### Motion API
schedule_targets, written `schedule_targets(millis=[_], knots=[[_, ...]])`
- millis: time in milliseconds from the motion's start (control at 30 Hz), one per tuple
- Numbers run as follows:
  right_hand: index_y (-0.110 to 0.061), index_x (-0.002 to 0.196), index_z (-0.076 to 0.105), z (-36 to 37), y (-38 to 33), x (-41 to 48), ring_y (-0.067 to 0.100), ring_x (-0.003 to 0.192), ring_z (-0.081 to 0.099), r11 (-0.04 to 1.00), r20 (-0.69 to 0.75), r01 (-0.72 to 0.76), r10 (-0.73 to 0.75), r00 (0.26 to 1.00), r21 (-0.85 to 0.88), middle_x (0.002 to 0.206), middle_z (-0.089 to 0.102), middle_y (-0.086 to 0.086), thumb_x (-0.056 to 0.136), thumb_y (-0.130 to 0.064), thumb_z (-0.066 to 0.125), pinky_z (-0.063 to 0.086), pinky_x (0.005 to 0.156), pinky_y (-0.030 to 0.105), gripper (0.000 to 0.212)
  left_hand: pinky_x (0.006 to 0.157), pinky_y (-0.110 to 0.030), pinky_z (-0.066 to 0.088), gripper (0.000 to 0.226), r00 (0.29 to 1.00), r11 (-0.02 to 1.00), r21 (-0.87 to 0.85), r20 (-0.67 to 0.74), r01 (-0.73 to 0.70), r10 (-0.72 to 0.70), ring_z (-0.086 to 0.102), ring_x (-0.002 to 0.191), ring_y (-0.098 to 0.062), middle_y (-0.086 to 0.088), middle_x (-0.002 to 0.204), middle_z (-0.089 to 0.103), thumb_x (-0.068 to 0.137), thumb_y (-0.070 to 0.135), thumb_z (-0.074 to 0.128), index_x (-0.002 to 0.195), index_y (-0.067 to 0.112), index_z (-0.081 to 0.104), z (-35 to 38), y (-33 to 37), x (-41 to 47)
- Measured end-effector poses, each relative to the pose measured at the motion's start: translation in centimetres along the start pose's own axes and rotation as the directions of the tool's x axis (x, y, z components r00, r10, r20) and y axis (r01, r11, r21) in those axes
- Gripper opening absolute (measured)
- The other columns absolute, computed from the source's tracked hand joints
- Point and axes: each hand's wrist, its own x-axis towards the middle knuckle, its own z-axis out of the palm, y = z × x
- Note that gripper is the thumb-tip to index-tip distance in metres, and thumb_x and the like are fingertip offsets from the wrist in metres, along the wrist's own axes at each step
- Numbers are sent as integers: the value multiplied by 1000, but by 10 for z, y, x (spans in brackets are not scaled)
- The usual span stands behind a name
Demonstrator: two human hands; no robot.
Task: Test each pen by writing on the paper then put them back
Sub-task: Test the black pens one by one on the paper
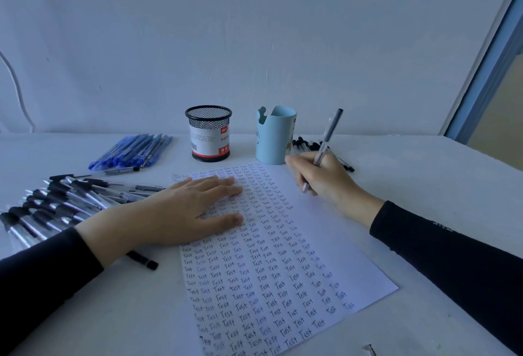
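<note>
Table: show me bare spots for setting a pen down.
Free: table right of the paper, and the front edge left of it. Crowded: black pens and blue pens on the left, loose pens by the blue cup.

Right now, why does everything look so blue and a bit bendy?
Head view: bluish light tints the white table and white written-on paper sheet blue-grey. Head view: the wide lens stretches the black sleeves at the bottom corners and leans the blue window frame. Head view: faint shadows under the left hand and the right hand gripping the clear grey pen; no glare.
</note>
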Motion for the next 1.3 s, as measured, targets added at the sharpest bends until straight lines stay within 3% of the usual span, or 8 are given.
schedule_targets(millis=[133,267,433,700,900,1033,1133,1300], knots=[[-12,104,55,-8,-7,6,11,36,28,939,52,-167,159,986,301,41,38,-1,99,-50,47,22,42,22,39,114,-24,-5,72,1000,1000,-2,4,1,-1,1,134,10,30,156,-1,84,80,21,150,53,8,-1,1,-1],[-13,101,63,-14,-9,10,12,37,25,861,105,-229,204,973,454,41,40,-1,105,-45,33,19,39,21,44,114,-24,-5,73,1000,1000,-2,4,-18,18,0,142,7,34,153,-3,82,81,20,149,53,8,-2,0,0],[-16,111,71,-26,-12,11,9,48,26,711,257,-310,185,949,631,69,60,-8,94,-37,57,25,44,20,31,114,-23,-7,75,1000,1000,0,-4,-29,29,-6,135,15,35,152,-4,81,82,19,149,53,7,0,-1,1],[-17,108,67,-30,-14,11,8,49,21,597,330,-369,179,927,712,58,47,-10,88,-29,59,20,48,20,25,115,-22,-6,76,999,999,-1,-18,-37,37,-5,136,16,37,151,-3,79,84,18,149,54,8,1,-3,3],[-6,96,64,-45,-14,22,14,66,61,609,-4,-98,164,987,787,86,64,5,92,-9,60,58,64,23,7,113,-21,-7,74,999,1000,-5,-13,-31,31,-6,135,16,39,146,-7,82,82,20,149,54,8,0,-1,2],[-7,89,62,-69,16,29,20,84,70,981,-376,92,-22,926,170,95,66,4,92,-6,62,57,80,27,4,112,-21,-7,73,1000,1000,-4,-12,-28,28,-6,132,17,38,148,-5,83,80,21,149,53,8,1,-1,2],[-13,93,68,-70,38,30,8,88,64,952,-330,68,-169,929,-297,102,68,-3,91,-9,61,47,76,9,8,113,-21,-6,72,999,1000,-6,-12,-30,30,-4,133,16,37,151,-4,84,80,22,149,53,8,1,-2,2],[-6,109,69,-66,56,42,10,93,59,808,-110,167,-275,955,-566,113,63,2,95,-2,51,44,85,9,23,117,-26,-2,74,999,1000,-9,-22,-28,28,1,143,6,33,156,-3,82,83,20,149,54,7,3,-5,2]])
